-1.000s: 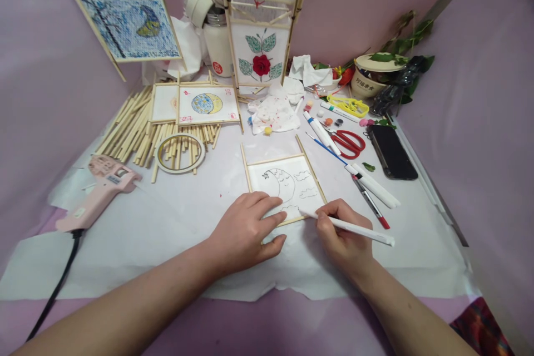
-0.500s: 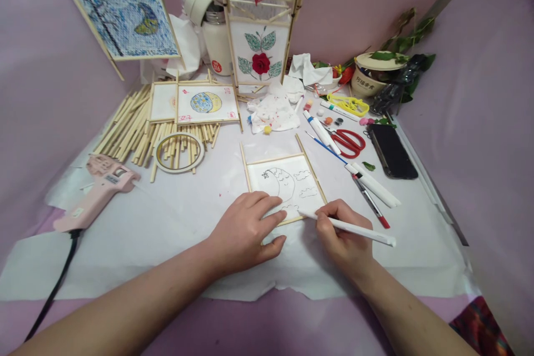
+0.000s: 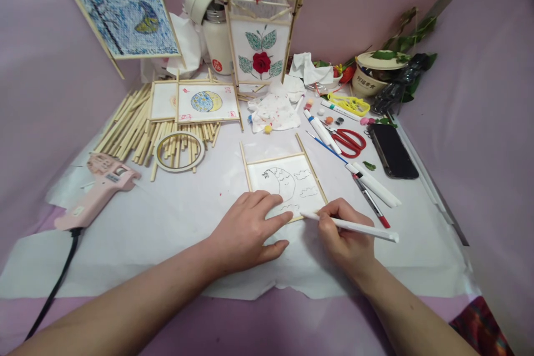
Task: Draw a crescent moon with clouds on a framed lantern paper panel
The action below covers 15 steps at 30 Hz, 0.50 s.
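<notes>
From the head camera, your left hand (image 3: 246, 231) lies flat, fingers spread, pressing down the near-left corner of the small framed panel (image 3: 287, 183), the one with the moon and clouds outlined on it. Your right hand (image 3: 344, 236) pinches a white pen (image 3: 354, 226) between thumb and fingers, its tip touching the panel's near edge, just right of your left fingertips.

The likely trouble: the panel is pinned at one corner only, so a sideways push from the pen could swivel it on the white paper sheet (image 3: 167, 222) and spoil a line. The tip also sits right at the stick frame, where it may catch or skip off the paper. Your right palm, resting just below the panel, could drag across wet ink if you work upward.

Room to move: left of the panel the sheet is open as far as the pink glue gun (image 3: 98, 192) and the tape ring (image 3: 179, 151). Right of the panel it is tighter, with loose pens (image 3: 373, 189), red scissors (image 3: 349, 142) and a black phone (image 3: 392, 151) near your pen's tail. Behind the panel lies a stained tissue (image 3: 273, 111); nearer you, the sheet's torn edge runs under your wrists.
</notes>
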Each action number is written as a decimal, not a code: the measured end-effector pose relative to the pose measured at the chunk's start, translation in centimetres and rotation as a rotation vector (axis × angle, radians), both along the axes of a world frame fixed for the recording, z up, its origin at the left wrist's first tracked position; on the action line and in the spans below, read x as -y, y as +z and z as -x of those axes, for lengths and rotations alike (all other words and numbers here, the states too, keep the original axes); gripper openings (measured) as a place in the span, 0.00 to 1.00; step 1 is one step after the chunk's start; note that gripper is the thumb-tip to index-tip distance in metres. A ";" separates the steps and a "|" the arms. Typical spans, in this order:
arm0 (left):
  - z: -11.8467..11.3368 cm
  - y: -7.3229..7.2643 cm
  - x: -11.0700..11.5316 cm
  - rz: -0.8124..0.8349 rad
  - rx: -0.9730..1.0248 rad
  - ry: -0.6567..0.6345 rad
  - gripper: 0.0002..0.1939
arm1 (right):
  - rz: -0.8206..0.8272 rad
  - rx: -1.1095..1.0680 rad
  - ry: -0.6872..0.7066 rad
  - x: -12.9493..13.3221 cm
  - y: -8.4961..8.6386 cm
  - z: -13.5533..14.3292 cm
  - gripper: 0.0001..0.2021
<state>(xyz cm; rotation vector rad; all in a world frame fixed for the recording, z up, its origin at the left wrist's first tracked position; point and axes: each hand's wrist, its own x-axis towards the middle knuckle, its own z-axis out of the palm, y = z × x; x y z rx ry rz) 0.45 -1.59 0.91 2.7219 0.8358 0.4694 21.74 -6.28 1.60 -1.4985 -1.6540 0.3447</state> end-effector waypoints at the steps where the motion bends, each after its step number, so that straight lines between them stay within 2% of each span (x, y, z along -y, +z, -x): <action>1: 0.0 0.0 0.0 0.000 -0.002 0.001 0.21 | 0.005 -0.006 0.002 0.0 0.0 0.0 0.08; 8: -0.1 0.0 0.0 0.002 -0.003 0.003 0.21 | 0.040 -0.057 0.023 0.0 0.0 0.2 0.07; 15: -0.1 -0.2 0.0 0.006 0.003 0.003 0.21 | 0.042 -0.051 -0.054 -0.1 0.2 0.6 0.08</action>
